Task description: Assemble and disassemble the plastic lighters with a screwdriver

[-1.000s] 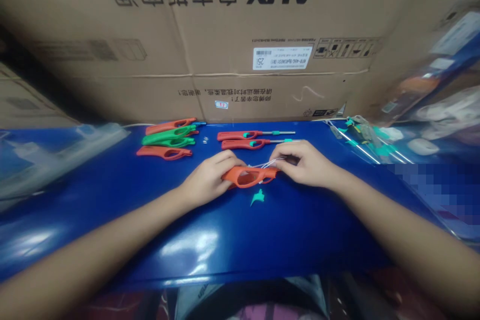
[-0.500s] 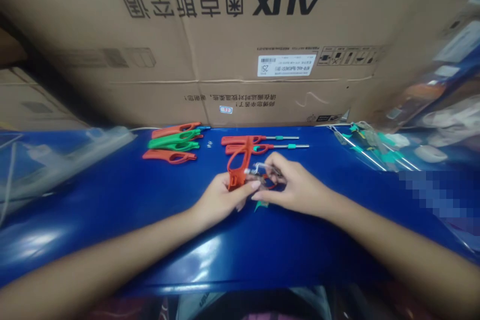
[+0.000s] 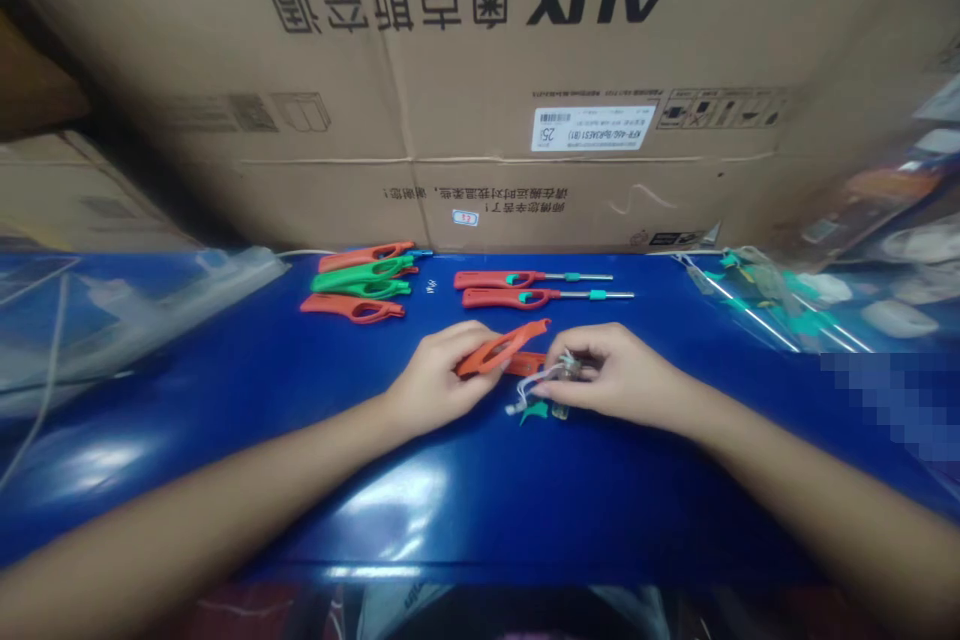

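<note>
My left hand point(image 3: 439, 375) is closed on an orange lighter casing point(image 3: 504, 348), held slanted up to the right with its trigger opening showing. Just beyond the fingers, a second orange casing piece point(image 3: 527, 363) shows partly; whether it rests on the table I cannot tell. Pinched in my right hand point(image 3: 619, 372) is a small lighter mechanism point(image 3: 570, 366) with white wires point(image 3: 529, 388) trailing to the left. Below these fingers are a green trigger piece point(image 3: 535, 411) and a small clear part point(image 3: 560, 411).
Two finished-looking red lighters point(image 3: 525, 297) with metal tubes lie beyond my hands on the blue table point(image 3: 450, 510). Orange and green casings point(image 3: 360, 278) lie left, tiny metal bits point(image 3: 431, 286) beside them. Plastic bags point(image 3: 757, 305) with rods lie right. A large cardboard box point(image 3: 465, 130) stands behind.
The orange casing has tipped from upright to a low slant in my left hand. My right hand has drawn away to the right with the wired mechanism, leaving a gap between the hands.
</note>
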Tool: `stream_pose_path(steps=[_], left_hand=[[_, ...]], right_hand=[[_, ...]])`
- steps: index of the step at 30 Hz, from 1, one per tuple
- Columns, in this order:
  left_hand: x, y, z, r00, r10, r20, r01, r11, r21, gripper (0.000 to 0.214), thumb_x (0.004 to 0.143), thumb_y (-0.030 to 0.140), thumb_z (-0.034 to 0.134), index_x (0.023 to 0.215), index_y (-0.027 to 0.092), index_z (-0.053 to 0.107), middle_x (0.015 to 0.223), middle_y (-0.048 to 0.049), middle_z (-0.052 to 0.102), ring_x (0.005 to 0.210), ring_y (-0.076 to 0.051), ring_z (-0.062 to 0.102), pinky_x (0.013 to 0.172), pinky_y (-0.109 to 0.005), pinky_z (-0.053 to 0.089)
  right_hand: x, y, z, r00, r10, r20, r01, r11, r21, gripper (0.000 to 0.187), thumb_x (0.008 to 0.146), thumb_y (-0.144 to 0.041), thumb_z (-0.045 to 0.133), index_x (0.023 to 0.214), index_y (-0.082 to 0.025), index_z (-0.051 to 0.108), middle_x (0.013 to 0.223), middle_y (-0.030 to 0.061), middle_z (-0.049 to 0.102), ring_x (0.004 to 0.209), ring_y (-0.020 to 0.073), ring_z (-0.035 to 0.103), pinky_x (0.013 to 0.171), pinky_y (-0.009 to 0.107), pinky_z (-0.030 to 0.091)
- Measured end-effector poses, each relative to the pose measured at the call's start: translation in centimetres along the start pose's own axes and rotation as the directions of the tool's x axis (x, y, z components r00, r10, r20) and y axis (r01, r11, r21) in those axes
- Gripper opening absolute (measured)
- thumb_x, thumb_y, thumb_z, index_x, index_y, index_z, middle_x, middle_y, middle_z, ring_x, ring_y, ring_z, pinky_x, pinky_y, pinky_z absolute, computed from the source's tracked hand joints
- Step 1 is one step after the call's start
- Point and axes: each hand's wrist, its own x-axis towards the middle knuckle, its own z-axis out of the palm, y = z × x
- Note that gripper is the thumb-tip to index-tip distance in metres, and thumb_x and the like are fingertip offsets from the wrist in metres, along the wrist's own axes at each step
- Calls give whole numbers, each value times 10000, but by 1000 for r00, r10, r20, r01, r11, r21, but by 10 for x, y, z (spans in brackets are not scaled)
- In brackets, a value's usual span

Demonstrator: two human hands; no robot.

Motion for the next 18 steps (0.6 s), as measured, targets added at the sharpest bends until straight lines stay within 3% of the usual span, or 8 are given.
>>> stream_pose_path(steps=[4,7,10,16,18], left_hand=[[1,-8,0,999,-8,39,5,996,88,221,857,94,601,1053,156,682,984,-61,686,892,-174,662,821,-288,542],[1,-9,0,999,-15,43,10,994,106,296,842,87,609,1127,150,655,1051,-76,686,953,-191,666,873,-313,547],[1,-11,1,999,-1,45,-4,994,109,350,852,105,627,1198,155,623,1130,-96,681,1015,-208,665,915,-340,547],[0,-18,3,994,27,110,-41,992,120,343,942,207,616,1283,179,587,1235,-118,670,1108,-224,652,976,-381,535],[0,-19,3,991,27,129,-43,992,123,326,971,254,604,1290,184,591,1246,-119,675,1121,-227,645,976,-387,532]], right_hand=[[-3,-7,-3,990,35,138,-32,999,-22,419,875,-562,671,720,-187,563,641,-21,628,574,103,555,557,226,404],[-5,-13,-5,985,28,169,-18,998,-61,456,988,-572,485,736,-194,524,659,-19,623,547,92,555,574,227,420],[-4,-14,-6,977,111,180,-105,993,-46,489,1032,-579,351,764,-203,514,593,-31,600,482,94,535,551,234,421],[-4,-15,-2,993,-4,114,45,934,-355,450,1007,-549,461,733,-200,537,633,-43,526,569,98,453,560,247,297],[-5,-16,1,991,-3,130,52,926,-374,442,1014,-541,457,741,-201,532,651,-44,535,587,100,456,571,251,294]])
